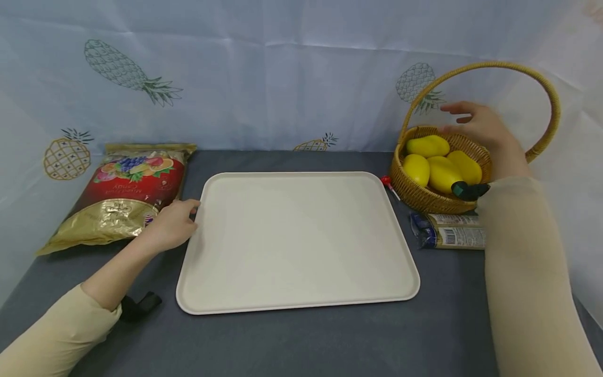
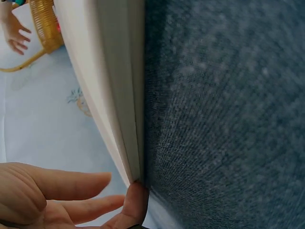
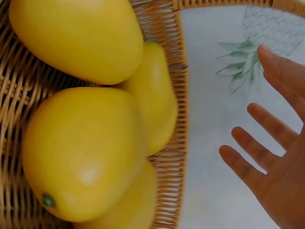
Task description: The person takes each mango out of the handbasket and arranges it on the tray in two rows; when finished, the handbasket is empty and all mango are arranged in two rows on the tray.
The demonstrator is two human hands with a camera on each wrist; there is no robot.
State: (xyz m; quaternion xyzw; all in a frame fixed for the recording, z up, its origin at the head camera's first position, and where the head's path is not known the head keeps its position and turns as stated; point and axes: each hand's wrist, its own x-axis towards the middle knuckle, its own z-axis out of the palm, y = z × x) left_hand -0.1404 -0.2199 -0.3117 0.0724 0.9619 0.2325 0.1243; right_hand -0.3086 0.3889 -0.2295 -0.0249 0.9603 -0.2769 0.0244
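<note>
A cream rectangular tray (image 1: pixel 297 241) lies on the dark cloth. My left hand (image 1: pixel 174 224) is at its left edge; in the left wrist view a fingertip touches the tray's rim (image 2: pixel 116 109) while the thumb stays apart from it. On the right is a wicker basket (image 1: pixel 410 188) with a tall arched handle, holding several yellow mangoes (image 1: pixel 443 174). Above the back of the basket, inside the handle's arch, hovers my right hand (image 1: pixel 482 125). Its fingers are spread in the right wrist view and hold nothing, apart from the mangoes (image 3: pixel 86 152).
A red and gold bag of mixed fruit candy (image 1: pixel 127 193) lies left of the tray. A red lollipop (image 1: pixel 387 181) sits between tray and basket. In front of the basket is a long plastic-wrapped package (image 1: pixel 452 233), partly hidden by my right sleeve. A pineapple-print curtain (image 1: pixel 282 78) hangs behind.
</note>
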